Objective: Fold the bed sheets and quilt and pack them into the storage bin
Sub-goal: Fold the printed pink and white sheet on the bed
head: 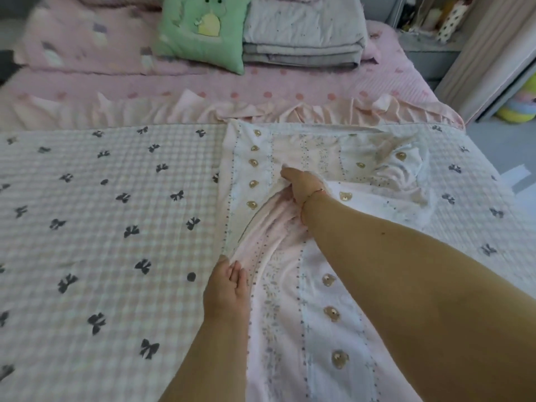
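Observation:
A pale pink and white bear-print sheet lies rumpled over the right half of the bed, on top of a checked quilt with dark bows. My left hand pinches the sheet's left edge near the bed's middle. Farther up, my right hand grips a bunched fold of the same sheet, with the forearm stretched across the cloth. The sheet's far right corner is crumpled. No storage bin shows in the head view.
A pink ruffled bedspread covers the far part of the bed. On it lean a green cushion and a folded grey quilt stack. Shelves and a grey cabinet stand at the far right, beside bare floor.

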Demonstrator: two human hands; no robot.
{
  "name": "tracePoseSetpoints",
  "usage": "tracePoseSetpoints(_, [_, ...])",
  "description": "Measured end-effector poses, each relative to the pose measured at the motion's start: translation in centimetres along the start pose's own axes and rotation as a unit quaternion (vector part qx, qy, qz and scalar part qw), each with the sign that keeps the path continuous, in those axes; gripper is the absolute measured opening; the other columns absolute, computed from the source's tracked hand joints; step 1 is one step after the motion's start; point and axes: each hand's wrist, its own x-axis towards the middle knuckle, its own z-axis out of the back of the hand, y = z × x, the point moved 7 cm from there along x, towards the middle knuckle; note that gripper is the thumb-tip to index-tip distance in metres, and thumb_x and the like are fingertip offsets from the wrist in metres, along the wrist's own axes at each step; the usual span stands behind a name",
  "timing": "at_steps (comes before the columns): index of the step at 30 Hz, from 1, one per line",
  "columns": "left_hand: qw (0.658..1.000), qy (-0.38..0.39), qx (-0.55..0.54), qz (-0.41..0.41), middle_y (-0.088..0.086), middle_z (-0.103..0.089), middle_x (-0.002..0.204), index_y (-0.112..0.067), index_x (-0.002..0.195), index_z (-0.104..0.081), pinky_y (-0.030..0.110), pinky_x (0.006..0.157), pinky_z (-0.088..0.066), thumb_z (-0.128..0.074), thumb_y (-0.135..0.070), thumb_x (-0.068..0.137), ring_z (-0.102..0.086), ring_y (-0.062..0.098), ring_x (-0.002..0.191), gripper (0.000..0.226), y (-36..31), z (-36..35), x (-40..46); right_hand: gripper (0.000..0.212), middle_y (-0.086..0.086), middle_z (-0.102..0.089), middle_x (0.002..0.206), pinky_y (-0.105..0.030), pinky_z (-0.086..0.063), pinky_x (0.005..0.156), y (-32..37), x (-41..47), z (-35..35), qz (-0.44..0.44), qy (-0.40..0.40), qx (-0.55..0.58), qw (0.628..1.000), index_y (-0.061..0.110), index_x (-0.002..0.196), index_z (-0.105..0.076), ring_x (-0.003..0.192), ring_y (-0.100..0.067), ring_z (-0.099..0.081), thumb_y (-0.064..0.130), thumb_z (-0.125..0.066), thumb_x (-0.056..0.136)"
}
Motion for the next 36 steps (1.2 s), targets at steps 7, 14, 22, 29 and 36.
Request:
tracePoseSetpoints(7, [0.999, 0.03, 0.009, -0.035, 0.008, -0.051, 0.126, -0.018, 0.144, -0.04, 0.037, 0.104, -0.042, -0.049, -0.018, 0.098, -0.056, 0.024, 0.112, 0.047, -1.7, 0.7, 3.5, 0.039, -0.003, -0.064, 0.081, -0.021, -0.045, 0.055, -4.6, 1.1, -7.4, -0.025, 0.119, 0.019, 0.992, 0.012, 0.122, -0.06, 0.064, -0.012, -0.059, 0.039, -0.041, 0.099])
tracePoseSetpoints(14, [0.991, 0.098, 0.085, -0.013, 0.016, -0.064, 0.107, -0.016, 0.122, -0.06, 0.038, 0.082, -0.056, -0.054, -0.014, 0.096, -0.068, 0.027, 0.098, 0.027, 0.9, -3.5, 4.2, 0.029, -0.007, -0.061, 0.085, -0.036, -0.049, 0.078, -14.0, 1.7, -1.4, -0.071, -0.105, 0.108, 0.986, 0.015, 0.116, -0.053, 0.08, -0.025, -0.059, 0.032, -0.047, 0.094])
tracePoseSetpoints(22, [0.949, 0.21, 0.233, -0.041, -0.005, -0.056, 0.114, -0.045, 0.125, -0.051, 0.034, 0.1, -0.043, -0.052, -0.03, 0.097, -0.053, 0.02, 0.116, 0.033, 1.5, -10.2, 5.3, 0.045, 0.0, -0.045, 0.133, -0.042, -0.05, 0.092, -13.5, 3.6, 4.8, -0.073, -0.213, 0.229, 0.947, 0.047, 0.133, -0.038, 0.101, -0.023, -0.055, 0.038, -0.051, 0.091])
tracePoseSetpoints(29, [0.937, 0.206, 0.281, -0.015, -0.006, -0.052, 0.137, -0.036, 0.134, -0.052, 0.044, 0.108, -0.039, -0.061, -0.029, 0.089, -0.051, 0.019, 0.125, 0.046, 2.4, -14.9, 8.8, 0.046, -0.002, -0.049, 0.102, -0.029, -0.048, 0.065, -15.7, 5.7, 8.3, -0.109, -0.304, 0.308, 0.895, 0.024, 0.139, -0.039, 0.067, -0.012, -0.047, 0.017, -0.049, 0.095])
tracePoseSetpoints(36, [0.979, 0.152, 0.138, 0.008, 0.009, -0.066, 0.085, -0.005, 0.094, -0.064, 0.037, 0.075, -0.057, -0.06, -0.009, 0.09, -0.065, 0.021, 0.078, 0.007, 0.1, -16.6, 10.9, 0.039, -0.011, -0.057, 0.122, -0.046, -0.055, 0.078, -12.0, 8.9, 5.2, -0.137, -0.154, 0.295, 0.933, 0.035, 0.131, -0.047, 0.089, -0.03, -0.062, 0.035, -0.051, 0.092])
